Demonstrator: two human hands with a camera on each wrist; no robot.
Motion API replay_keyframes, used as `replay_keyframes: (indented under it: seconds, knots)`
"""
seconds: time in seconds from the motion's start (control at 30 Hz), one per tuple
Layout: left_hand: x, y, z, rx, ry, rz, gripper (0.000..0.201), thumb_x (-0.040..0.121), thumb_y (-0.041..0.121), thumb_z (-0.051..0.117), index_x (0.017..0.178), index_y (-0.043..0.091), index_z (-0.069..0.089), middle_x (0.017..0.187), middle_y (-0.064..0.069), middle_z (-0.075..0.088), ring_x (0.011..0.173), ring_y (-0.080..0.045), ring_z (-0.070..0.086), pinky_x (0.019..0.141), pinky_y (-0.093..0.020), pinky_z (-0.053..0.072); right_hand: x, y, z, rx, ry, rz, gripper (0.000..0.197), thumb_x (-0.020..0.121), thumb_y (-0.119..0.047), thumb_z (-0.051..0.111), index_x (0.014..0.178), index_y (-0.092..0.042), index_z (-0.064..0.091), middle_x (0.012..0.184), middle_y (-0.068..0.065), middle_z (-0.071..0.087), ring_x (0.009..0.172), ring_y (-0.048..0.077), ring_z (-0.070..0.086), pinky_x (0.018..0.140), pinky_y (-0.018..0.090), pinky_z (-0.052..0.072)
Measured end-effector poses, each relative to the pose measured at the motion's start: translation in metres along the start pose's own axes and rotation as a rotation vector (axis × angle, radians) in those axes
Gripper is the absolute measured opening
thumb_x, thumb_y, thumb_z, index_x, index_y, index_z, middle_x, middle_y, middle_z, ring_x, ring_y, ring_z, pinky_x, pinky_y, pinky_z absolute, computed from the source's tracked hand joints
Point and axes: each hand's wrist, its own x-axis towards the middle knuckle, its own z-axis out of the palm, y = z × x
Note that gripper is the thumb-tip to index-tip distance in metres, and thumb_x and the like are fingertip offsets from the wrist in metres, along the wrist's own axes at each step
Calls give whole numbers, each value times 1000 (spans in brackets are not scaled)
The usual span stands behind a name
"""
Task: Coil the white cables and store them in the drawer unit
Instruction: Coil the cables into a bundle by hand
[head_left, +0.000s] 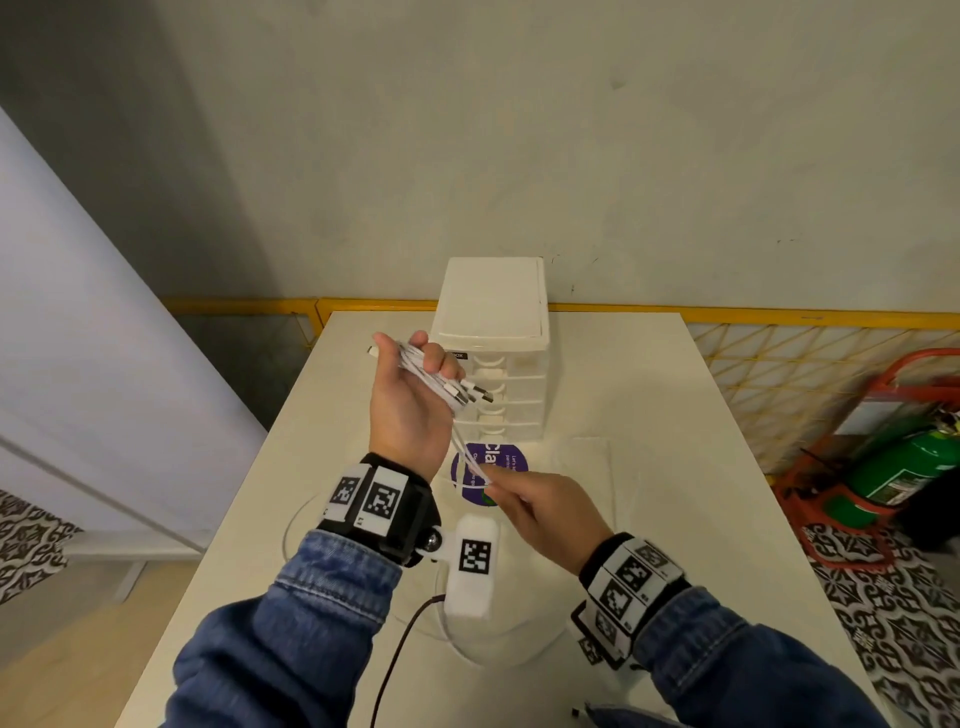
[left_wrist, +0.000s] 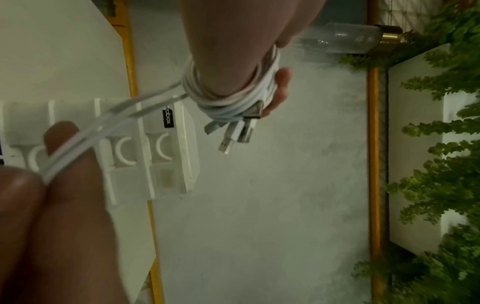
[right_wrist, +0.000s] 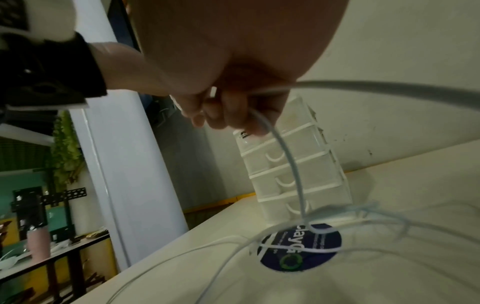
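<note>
Item: white cables (head_left: 434, 371), several, wound as 1 bundle around the fingers of my left hand (head_left: 410, 410), which is raised above the desk (head_left: 623, 395) in front of the drawer unit (head_left: 493, 332). My left fingers are curled through the loops, thumb up beside them. USB plugs (left_wrist: 235, 133) stick out from the bundle's lower end.

Item: loose strands of the same cables, running taut from the bundle down to my right hand (head_left: 545, 512), which pinches them between thumb and fingertips, low and near my left wrist. Beyond the pinch, further slack lies in wide loops on the desk (right_wrist: 233, 244).

Item: drawer unit, white, translucent drawers with curved pulls, upright at the desk's far side near the wall; I cannot tell whether any drawer is open.

Item: round purple sticker (head_left: 488, 470), flat on the desk just before the unit, cable slack crossing it.

Item: green cylinder (head_left: 904, 467) in a red stand, on the floor to the right.
</note>
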Motion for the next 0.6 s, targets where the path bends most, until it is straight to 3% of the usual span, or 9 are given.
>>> replay_keyframes:
  seconds: [0.13, 0.33, 0.4, 0.5, 0.6]
  knots:
    - [-1, -4, -8, 245, -41, 12, 38, 100, 44, 25, 91, 16, 50, 66, 1, 45, 61, -14, 46, 64, -26, 39, 9, -10, -21, -60, 101, -86, 33, 89, -38, 40, 106, -28, 66, 67, -8, 64, 58, 9, 49, 56, 20, 38]
    - [0, -14, -18, 866, -166, 24, 34, 98, 43, 32, 93, 16, 51, 64, 1, 51, 61, -16, 46, 60, -30, 37, 20, -17, -48, -87, 132, -183, 22, 89, -30, 50, 100, -25, 69, 80, -7, 68, 70, 7, 53, 63, 9, 35]
    - [-5, -15, -16, 1052, -241, -36, 35, 100, 39, 32, 92, 12, 53, 64, -1, 50, 57, -14, 47, 58, -24, 40, 23, -16, -53, -99, 128, -196, 17, 90, -29, 51, 95, -26, 67, 80, -8, 66, 70, 6, 53, 62, 10, 36]
    - [-11, -22, -10, 1315, -302, -144, 38, 100, 29, 39, 69, 12, 50, 54, 4, 47, 48, -6, 44, 54, -18, 37, 26, -15, -59, -168, 33, -200, 17, 89, -30, 44, 90, -28, 60, 79, -6, 63, 66, 10, 53, 58, 21, 37]
    - [-12, -26, -8, 1412, -375, -311, 36, 92, 23, 45, 65, 1, 50, 58, -11, 49, 56, -19, 46, 57, -25, 41, 32, -15, -69, -196, -14, -147, 13, 85, -37, 45, 87, -26, 51, 75, -5, 67, 66, 18, 58, 57, 26, 38]
